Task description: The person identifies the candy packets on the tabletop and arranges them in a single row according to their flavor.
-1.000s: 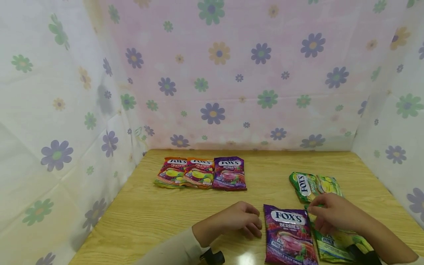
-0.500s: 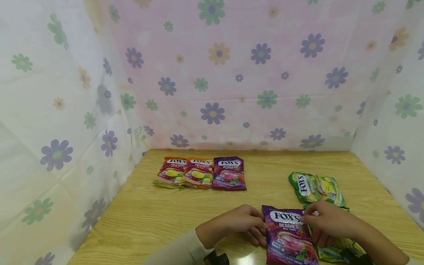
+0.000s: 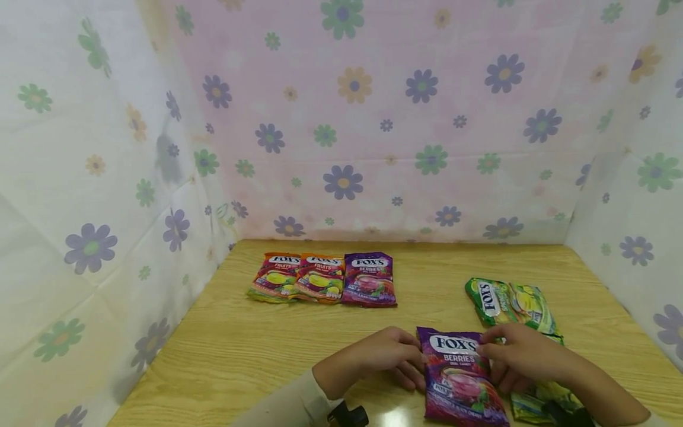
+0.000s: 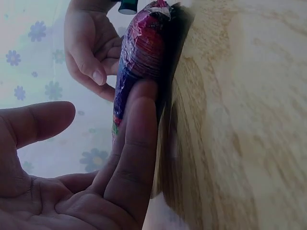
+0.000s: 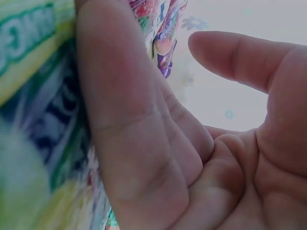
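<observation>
A purple Fox's Berries candy bag (image 3: 461, 379) lies on the table between the two hands. Along its left edge rests my left hand (image 3: 381, 359); in the left wrist view its extended fingers (image 4: 136, 139) touch the bag's side, and the thumb stands apart. On the other side, my right hand (image 3: 528, 359) has its fingers at the bag's right edge. The right wrist view shows those fingers (image 5: 129, 110) extended, with the thumb clear of them. Under and behind the right hand lies a green and yellow candy bag (image 3: 544, 400), partly hidden.
Two orange Fox's Fruits bags (image 3: 274, 277) (image 3: 320, 279) and another purple Berries bag (image 3: 369, 280) form a row at the back left. A green Fox's Spring bag (image 3: 512, 303) lies sideways at the right. Flowered cloth walls (image 3: 395, 196) enclose the table.
The right hand has moved left from over the green bag to the Berries bag's edge. The left hand has come up against the bag, which has shifted slightly left.
</observation>
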The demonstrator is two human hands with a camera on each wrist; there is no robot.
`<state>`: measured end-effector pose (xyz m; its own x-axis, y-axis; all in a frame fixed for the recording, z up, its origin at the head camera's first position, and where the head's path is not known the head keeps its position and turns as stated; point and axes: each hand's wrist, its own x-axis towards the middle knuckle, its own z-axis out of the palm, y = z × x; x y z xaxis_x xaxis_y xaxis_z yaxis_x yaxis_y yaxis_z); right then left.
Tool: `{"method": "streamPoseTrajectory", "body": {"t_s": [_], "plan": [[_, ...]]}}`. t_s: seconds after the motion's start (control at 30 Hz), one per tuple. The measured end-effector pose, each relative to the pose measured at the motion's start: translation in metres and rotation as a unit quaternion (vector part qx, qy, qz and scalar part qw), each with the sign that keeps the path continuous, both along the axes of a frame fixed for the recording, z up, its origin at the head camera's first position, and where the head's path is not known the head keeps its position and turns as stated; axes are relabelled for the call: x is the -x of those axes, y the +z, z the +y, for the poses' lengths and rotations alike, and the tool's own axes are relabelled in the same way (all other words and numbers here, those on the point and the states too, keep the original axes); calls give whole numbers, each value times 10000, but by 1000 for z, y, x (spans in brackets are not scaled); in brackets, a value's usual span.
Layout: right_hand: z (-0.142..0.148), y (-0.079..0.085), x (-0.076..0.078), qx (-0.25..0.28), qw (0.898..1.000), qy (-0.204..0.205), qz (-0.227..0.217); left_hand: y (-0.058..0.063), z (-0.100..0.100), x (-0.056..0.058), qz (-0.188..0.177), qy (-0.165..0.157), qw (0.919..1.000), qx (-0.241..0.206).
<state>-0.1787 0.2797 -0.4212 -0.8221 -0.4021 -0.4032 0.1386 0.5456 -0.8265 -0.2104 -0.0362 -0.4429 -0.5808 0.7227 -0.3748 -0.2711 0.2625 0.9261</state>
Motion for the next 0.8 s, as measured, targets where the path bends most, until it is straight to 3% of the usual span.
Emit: {"method": "streamPoseTrajectory", "body": {"t_s": [0.23,0.43,0.57,0.8], "plan": [[-8,1,1,-18,9996,-249,99,-1,-5,7,182,151,9997,105],[-17,1,-2,-720,9942,-643,472,-4,-11,12,171,227,9996,83],[-19,-2,-3,-938,9928,-439,595,-4,-12,11,188,43,9998,74],[-20,-5,-4,-660,9965,-337,377,-2,-11,8,133,-224,9997,6]]}}
